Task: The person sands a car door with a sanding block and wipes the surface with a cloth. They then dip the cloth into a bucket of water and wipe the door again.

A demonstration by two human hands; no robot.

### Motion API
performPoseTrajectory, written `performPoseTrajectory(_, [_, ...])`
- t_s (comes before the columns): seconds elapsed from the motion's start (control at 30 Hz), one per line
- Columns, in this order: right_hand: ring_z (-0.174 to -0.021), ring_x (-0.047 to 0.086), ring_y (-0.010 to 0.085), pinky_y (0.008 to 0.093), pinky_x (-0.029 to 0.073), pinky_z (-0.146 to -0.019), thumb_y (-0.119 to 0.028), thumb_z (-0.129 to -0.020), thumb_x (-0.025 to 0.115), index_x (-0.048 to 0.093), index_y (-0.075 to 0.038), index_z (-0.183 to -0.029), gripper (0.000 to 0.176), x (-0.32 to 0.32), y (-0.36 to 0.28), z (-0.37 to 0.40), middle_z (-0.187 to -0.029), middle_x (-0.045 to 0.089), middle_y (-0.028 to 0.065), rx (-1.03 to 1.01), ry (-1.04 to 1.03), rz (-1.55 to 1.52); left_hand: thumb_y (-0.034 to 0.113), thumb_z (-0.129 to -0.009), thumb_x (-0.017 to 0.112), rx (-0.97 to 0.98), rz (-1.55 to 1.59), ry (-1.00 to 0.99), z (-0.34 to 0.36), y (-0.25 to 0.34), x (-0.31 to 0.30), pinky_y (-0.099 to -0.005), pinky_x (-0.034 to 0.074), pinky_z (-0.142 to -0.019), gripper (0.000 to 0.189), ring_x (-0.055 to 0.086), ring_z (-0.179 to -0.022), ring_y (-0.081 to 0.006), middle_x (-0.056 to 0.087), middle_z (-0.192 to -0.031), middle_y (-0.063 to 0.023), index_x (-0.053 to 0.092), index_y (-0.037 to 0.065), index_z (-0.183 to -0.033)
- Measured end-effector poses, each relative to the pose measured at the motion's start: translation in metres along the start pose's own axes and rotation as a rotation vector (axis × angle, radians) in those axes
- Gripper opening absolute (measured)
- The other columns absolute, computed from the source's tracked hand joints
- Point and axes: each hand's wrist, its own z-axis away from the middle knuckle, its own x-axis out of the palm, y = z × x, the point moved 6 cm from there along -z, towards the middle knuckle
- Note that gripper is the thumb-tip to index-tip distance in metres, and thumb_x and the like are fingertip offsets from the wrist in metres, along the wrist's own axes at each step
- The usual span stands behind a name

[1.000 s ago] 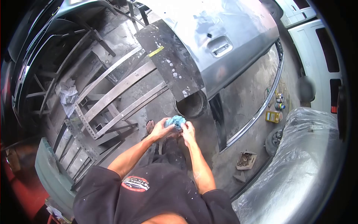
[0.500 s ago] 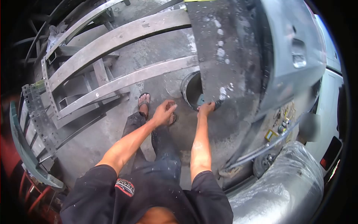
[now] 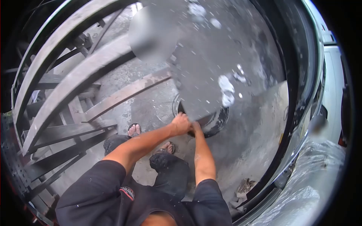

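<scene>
A dark round bucket stands on the floor below a grey flat surface marked with white patches. My left hand is at the near left edge of the bucket, its fingers bent down at the rim. Close beside it, my right hand nearly touches the left one over the same edge. The fingers of both hands are too hidden and small to tell what they hold. No green-blue piece shows at the right hand now.
Curved metal beams on a frame fill the left side. A car body lies at the right, with plastic sheeting at the lower right. My feet in sandals are left of the bucket.
My left hand has moved right to the bucket, and my right hand has come left beside it. The view has shifted, and more of the bucket shows right of the hands.
</scene>
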Motion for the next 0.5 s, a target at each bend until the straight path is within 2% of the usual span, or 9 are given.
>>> performPoseTrajectory(0.07, [-0.123,0.063,0.0419,0.0502,0.053,-0.101,-0.011,-0.095,0.057,0.073,-0.002,-0.115,0.028,0.002,0.007,0.000,-0.127,0.067,0.0269,0.294,-0.079,-0.050,0.058,-0.100,0.052,-0.123,-0.001,-0.256,0.010,0.002,0.007,-0.0442,0.046,-0.091,0.058,0.067,-0.108,-0.0285,0.074,-0.110,-0.0151,0.081,0.007,-0.100])
performPoseTrajectory(0.1, [-0.122,0.063,0.0438,0.0530,0.052,-0.100,-0.011,-0.093,0.056,0.072,0.000,-0.115,0.028,0.004,0.005,0.005,-0.125,0.067,0.0285,0.291,-0.079,-0.075,0.059,-0.100,0.051,-0.096,-0.041,-0.270,0.013,0.006,0.009,-0.0440,0.046,-0.090,0.059,0.067,-0.108,-0.0286,0.075,-0.108,-0.0149,0.081,0.008,-0.099])
performPoseTrajectory(0.2, [-0.114,0.066,0.0473,0.0555,0.053,-0.095,-0.014,-0.088,0.068,0.072,0.003,-0.107,0.026,0.008,-0.005,0.036,-0.115,0.069,0.0311,0.259,-0.037,-0.130,0.060,-0.101,0.049,-0.041,-0.101,-0.335,0.025,0.016,0.017,-0.0436,0.046,-0.088,0.060,0.069,-0.105,-0.0291,0.076,-0.104,-0.0141,0.082,0.010,-0.098])
performPoseTrajectory(0.27, [-0.115,0.065,0.0483,0.0560,0.053,-0.095,-0.015,-0.089,0.068,0.070,0.002,-0.109,0.026,0.029,-0.004,0.054,-0.117,0.068,0.0313,0.288,-0.048,-0.135,0.059,-0.101,0.050,-0.048,-0.072,-0.397,0.034,0.024,0.037,-0.0437,0.046,-0.086,0.059,0.071,-0.101,-0.0296,0.077,-0.102,-0.0131,0.082,0.011,-0.097])
performPoseTrajectory(0.3, [-0.115,0.064,0.0488,0.0562,0.053,-0.096,-0.016,-0.090,0.068,0.069,0.002,-0.110,0.027,0.045,-0.003,0.066,-0.119,0.068,0.0314,0.299,-0.052,-0.135,0.052,-0.100,0.053,-0.045,-0.048,-0.444,0.040,0.031,0.039,-0.0433,0.048,-0.085,0.050,0.072,-0.095,-0.0292,0.078,-0.099,-0.0109,0.082,0.011,-0.098])
performPoseTrajectory(0.37, [-0.120,0.061,0.0494,0.0560,0.052,-0.099,-0.016,-0.092,0.066,0.067,0.001,-0.114,0.028,0.075,-0.002,0.086,-0.123,0.065,0.0314,0.265,-0.015,-0.134,0.043,-0.096,0.060,0.031,-0.052,-0.536,0.053,0.045,0.041,-0.0425,0.051,-0.087,0.039,0.074,-0.099,-0.0284,0.079,-0.103,-0.0105,0.082,0.012,-0.101])
performPoseTrajectory(0.4, [-0.122,0.059,0.0487,0.0556,0.050,-0.101,-0.017,-0.093,0.065,0.066,0.001,-0.113,0.027,0.088,-0.002,0.096,-0.126,0.064,0.0313,0.303,-0.004,-0.182,0.035,-0.092,0.065,-0.019,-0.048,-0.588,0.053,0.044,0.054,-0.0416,0.053,-0.090,0.030,0.074,-0.105,-0.0279,0.079,-0.109,-0.0103,0.082,0.014,-0.105])
performPoseTrajectory(0.47, [-0.119,0.060,0.0487,0.0560,0.050,-0.100,-0.018,-0.091,0.067,0.066,0.000,-0.111,0.027,0.094,-0.008,0.104,-0.122,0.066,0.0297,0.277,0.051,-0.201,0.029,-0.088,0.069,-0.085,0.018,-0.696,0.050,0.044,0.049,-0.0404,0.058,-0.091,0.027,0.074,-0.111,-0.0262,0.078,-0.114,-0.0090,0.082,0.014,-0.107])
performPoseTrajectory(0.5, [-0.123,0.060,0.0465,0.0544,0.049,-0.102,-0.020,-0.088,0.071,0.066,-0.001,-0.120,0.038,0.112,0.006,0.090,-0.126,0.065,0.0292,0.303,-0.040,-0.156,0.026,-0.089,0.068,-0.126,0.042,-0.679,0.042,0.034,0.069,-0.0402,0.058,-0.090,0.027,0.074,-0.111,-0.0274,0.078,-0.115,-0.0104,0.082,0.011,-0.107])
